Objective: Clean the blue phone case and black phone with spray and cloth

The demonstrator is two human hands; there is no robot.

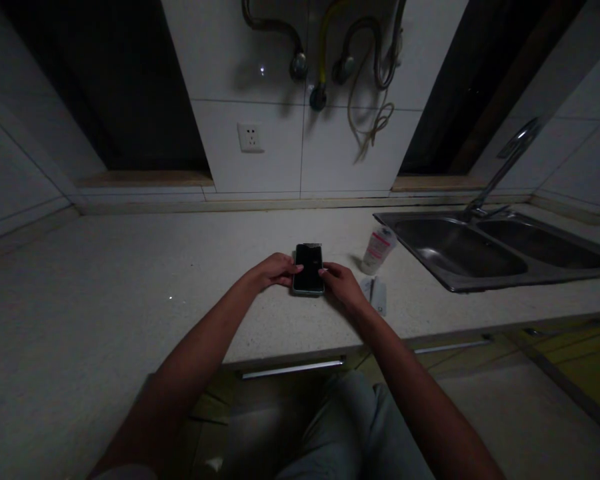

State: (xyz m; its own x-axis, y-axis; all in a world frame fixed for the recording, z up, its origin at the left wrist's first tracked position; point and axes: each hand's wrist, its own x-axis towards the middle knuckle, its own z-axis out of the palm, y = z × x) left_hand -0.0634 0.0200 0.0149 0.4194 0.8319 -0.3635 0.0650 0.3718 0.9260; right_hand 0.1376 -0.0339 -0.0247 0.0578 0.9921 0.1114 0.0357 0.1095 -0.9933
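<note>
A smartphone (310, 272) with a dark screen and a pale green edge is at the middle of the counter, upright to my view. My left hand (276, 269) grips its left side, the thumb over the screen's edge. On the opposite side, my right hand (341, 283) is closed on the phone's right edge, thumb also on the front. Whether the phone rests on the counter or is held just above it, I cannot tell. Right of my right hand stands a clear plastic cup (379, 250) with a pink print. A flat pale packet or card (375, 295) with a dark strip lies below the cup.
A double steel sink (460, 257) with a tall faucet (505, 167) is set into the counter (130, 287) at right. On the tiled wall are a socket (251, 137), several pipes with valves (318, 97) and a looped cord (375, 130). Drawer handles (293, 369) run below the front edge.
</note>
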